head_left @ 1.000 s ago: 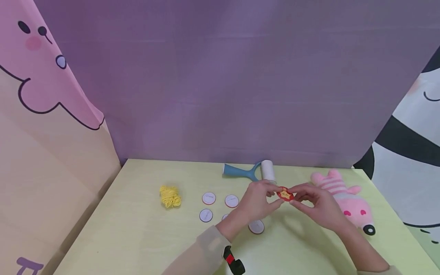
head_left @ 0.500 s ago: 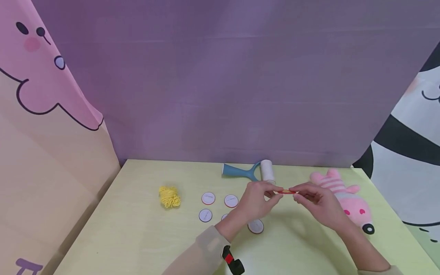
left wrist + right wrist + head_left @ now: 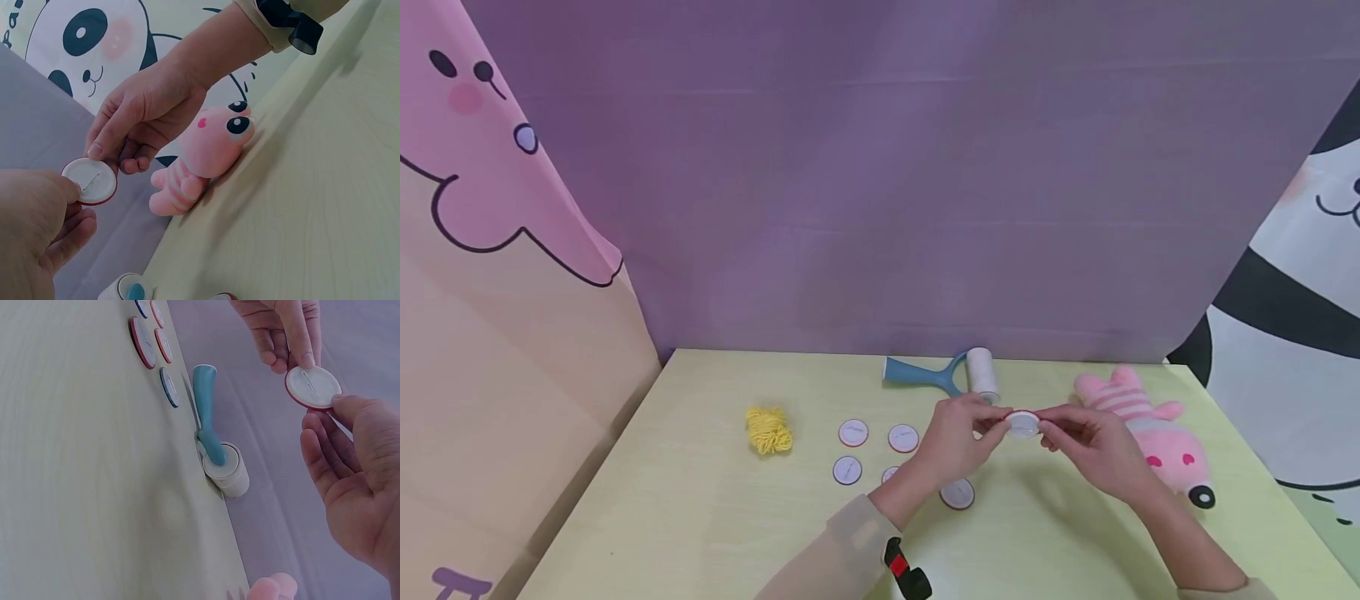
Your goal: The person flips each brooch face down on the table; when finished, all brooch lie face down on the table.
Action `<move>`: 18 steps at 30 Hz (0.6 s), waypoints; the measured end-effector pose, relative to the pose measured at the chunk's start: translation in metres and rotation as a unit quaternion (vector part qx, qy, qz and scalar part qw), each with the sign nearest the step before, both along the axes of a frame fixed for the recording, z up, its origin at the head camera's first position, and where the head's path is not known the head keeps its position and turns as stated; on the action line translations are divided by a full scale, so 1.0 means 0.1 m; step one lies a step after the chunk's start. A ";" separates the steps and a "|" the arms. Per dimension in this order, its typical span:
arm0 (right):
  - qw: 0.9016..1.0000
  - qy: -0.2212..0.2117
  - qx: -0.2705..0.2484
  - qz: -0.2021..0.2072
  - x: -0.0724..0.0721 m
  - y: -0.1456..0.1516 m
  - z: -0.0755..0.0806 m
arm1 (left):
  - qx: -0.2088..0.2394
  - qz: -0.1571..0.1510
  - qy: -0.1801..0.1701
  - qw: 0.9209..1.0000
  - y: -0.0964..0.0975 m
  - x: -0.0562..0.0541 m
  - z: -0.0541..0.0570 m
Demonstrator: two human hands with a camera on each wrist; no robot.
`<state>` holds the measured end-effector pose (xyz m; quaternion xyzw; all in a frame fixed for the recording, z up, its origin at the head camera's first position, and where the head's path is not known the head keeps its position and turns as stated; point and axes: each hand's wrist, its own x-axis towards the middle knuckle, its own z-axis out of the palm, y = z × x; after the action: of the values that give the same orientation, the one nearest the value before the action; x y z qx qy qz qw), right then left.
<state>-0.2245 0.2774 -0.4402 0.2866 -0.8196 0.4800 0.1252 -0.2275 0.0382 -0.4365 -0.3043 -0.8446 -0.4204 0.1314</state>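
Between both hands, above the table, is a round pin badge (image 3: 1022, 425), its white back with a pin showing and a red rim around it. My left hand (image 3: 961, 435) pinches its left edge between thumb and fingers. On the opposite edge my right hand (image 3: 1093, 446) pinches it the same way. The left wrist view shows the badge (image 3: 90, 181) close up, pin side facing the camera. In the right wrist view the thumbs press on the white back of the badge (image 3: 312, 387); its front is hidden there.
Several badges (image 3: 853, 432) lie white side up on the table (image 3: 700, 517), one partly behind the left wrist. A yellow yarn bundle (image 3: 769, 430) sits at left. Behind the hands lies a blue-handled lint roller (image 3: 917, 374). A pink plush toy (image 3: 1180, 458) rests beside the right hand.
The badge has been turned over in both hands: its red front with a yellow figure showed first, then its thin edge, now its white back. The hands stay in nearly the same place.
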 end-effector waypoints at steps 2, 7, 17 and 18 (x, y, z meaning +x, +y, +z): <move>1.000 -0.003 0.008 -0.003 0.00 -0.01 -0.01 | 0.002 -0.001 0.004 1.000 0.00 -0.01 -0.02; 1.000 -0.014 0.022 -0.010 -0.01 -0.02 -0.02 | 0.002 -0.007 -0.003 1.000 -0.01 -0.01 -0.03; 0.999 -0.039 0.018 -0.009 -0.01 -0.06 -0.10 | 0.001 -0.017 -0.061 0.998 -0.04 0.02 -0.09; 0.999 -0.038 0.019 -0.008 -0.01 -0.07 -0.11 | -0.001 -0.017 -0.061 0.998 -0.04 0.02 -0.10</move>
<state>-0.2256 0.2707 -0.4510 0.2635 -0.8349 0.4742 0.0926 -0.2251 0.0342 -0.4467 -0.2923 -0.8462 -0.4396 0.0720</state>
